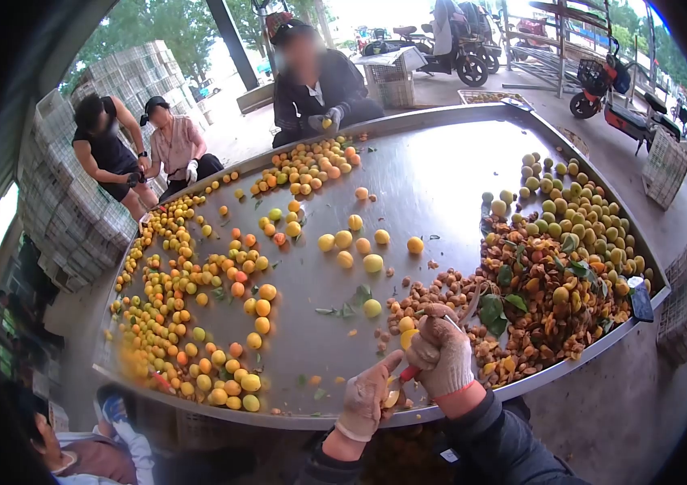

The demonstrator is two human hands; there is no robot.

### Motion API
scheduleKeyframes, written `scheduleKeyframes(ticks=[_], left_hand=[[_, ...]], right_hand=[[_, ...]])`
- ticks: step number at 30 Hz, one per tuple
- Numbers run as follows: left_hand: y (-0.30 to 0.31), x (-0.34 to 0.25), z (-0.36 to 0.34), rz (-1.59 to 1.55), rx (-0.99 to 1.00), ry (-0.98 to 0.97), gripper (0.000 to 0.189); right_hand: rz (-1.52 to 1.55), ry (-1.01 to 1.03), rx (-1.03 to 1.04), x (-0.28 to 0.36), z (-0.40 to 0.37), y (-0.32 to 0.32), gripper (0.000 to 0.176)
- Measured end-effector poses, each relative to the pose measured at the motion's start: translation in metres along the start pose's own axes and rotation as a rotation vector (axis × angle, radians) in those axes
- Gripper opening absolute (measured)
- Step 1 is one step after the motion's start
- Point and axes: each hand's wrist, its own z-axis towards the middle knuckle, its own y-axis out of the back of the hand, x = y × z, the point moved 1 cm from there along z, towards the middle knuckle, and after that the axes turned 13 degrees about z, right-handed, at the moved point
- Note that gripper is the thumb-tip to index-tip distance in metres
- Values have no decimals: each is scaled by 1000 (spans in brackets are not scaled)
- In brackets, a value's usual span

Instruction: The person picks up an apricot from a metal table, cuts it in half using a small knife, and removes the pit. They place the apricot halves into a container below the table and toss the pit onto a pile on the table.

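Note:
My right hand (443,356), in a soiled white glove, is closed around a red-handled metal tool (409,373); its thin metal part sticks out above the fingers. A yellow apricot piece (409,339) shows at that hand's left side. My left hand (363,400), also gloved, is close beside it, forefinger stretched toward the red handle. Another yellow apricot piece (392,398) shows at its inner side, apparently pinched; the thumb is partly hidden. Both hands are over the near edge of the metal table (311,283). Brown apricot stones (432,297) lie just beyond them.
Whole apricots (198,283) spread across the table's left side. At right lie split apricots (549,275), leaves and greener apricots (590,214). A phone (640,301) rests on the right rim. A gloved co-worker (319,89) sits opposite; other people are at left. Crates (77,194) are stacked behind.

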Motion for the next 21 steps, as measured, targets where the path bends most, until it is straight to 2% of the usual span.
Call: scheduleKeyframes(ticks=[2, 4, 5, 6, 8, 9, 10, 12, 13, 14, 16, 17, 18, 20, 21], left_hand=[[3, 10, 3, 47, 38, -4, 45], [10, 33, 18, 856, -184, -805, 46], [9, 34, 17, 694, -171, -657, 42], [7, 21, 15, 703, -180, -680, 42], [-2, 10, 11, 226, -96, -102, 37], [-9, 9, 18, 102, -167, -89, 37], [-9, 0, 17, 98, -166, -62, 37], [-6, -10, 6, 206, -105, 189, 46], [1, 9, 17, 59, -132, 223, 48], [2, 14, 16, 52, -133, 248, 48], [3, 14, 17, 37, -145, 164, 52], [2, 12, 17, -92, -144, 176, 55], [3, 13, 16, -91, -147, 183, 55], [7, 13, 14, -107, -78, 16, 51], [6, 15, 14, -109, -82, 25, 51]], right_hand=[[-4, 7, 12, -1, 1, 5, 22], [222, -153, 16, -8, 6, 12, 25], [87, -72, 29, -10, 5, 11, 25], [89, -75, 55, -10, 5, 2, 25], [50, 0, 10, -9, -3, 1, 25], [6, 22, 4, -8, -4, 3, 23], [6, 20, -24, -7, -5, 3, 23], [-17, 111, -58, -3, -5, 4, 23], [-15, 145, -29, -2, -6, 3, 22], [-19, 141, -54, -2, -7, 1, 22], [-152, 219, 12, -2, -9, -3, 17], [-142, 223, 15, -2, -8, -2, 17], [-140, 220, 8, -1, -8, -1, 17], [-248, 325, 77, 2, -8, -1, 16], [-185, 317, 82, -1, -10, -5, 16]])
